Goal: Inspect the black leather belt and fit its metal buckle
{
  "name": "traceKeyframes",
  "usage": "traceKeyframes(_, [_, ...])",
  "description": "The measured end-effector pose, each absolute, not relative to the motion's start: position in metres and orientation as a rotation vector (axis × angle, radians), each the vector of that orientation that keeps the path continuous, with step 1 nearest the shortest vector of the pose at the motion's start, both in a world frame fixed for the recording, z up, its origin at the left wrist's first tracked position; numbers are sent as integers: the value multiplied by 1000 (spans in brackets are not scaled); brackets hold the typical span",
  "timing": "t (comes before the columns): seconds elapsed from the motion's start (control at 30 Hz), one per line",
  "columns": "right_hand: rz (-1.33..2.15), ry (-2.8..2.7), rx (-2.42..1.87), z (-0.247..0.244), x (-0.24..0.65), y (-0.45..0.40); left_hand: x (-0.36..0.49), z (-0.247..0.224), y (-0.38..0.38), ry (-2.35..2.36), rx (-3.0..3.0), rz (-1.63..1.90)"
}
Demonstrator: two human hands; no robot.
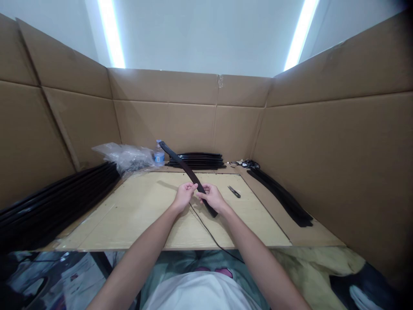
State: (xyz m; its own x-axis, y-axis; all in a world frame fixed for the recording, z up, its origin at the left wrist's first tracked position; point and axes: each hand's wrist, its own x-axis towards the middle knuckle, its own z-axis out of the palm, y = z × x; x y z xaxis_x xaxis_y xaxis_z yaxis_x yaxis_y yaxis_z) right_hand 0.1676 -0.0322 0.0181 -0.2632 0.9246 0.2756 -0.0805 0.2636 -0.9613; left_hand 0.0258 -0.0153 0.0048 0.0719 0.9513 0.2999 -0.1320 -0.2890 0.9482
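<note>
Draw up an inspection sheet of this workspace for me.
Surface: pale board, bare cardboard along its right side.
Job's things: curved black strip held slantwise; similar strips in a left pile, back stack and right bundle.
Clutter: thread snips; clear plastic bag, water bottle and dark tangle at the back.
Hands: right hand holds the strip near its lower end; left hand has fingertips at its edge, grip unclear.
Cables: thin black cord runs past the front edge; upper end unclear.
Surroundings: cardboard walls, two bright lights.
</note>
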Motion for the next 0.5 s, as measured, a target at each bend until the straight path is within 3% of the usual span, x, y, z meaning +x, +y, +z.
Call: traceKeyframes(0.5, [1298,-1377,-898,14,169,-25,28,3,-17,881,1429,1361])
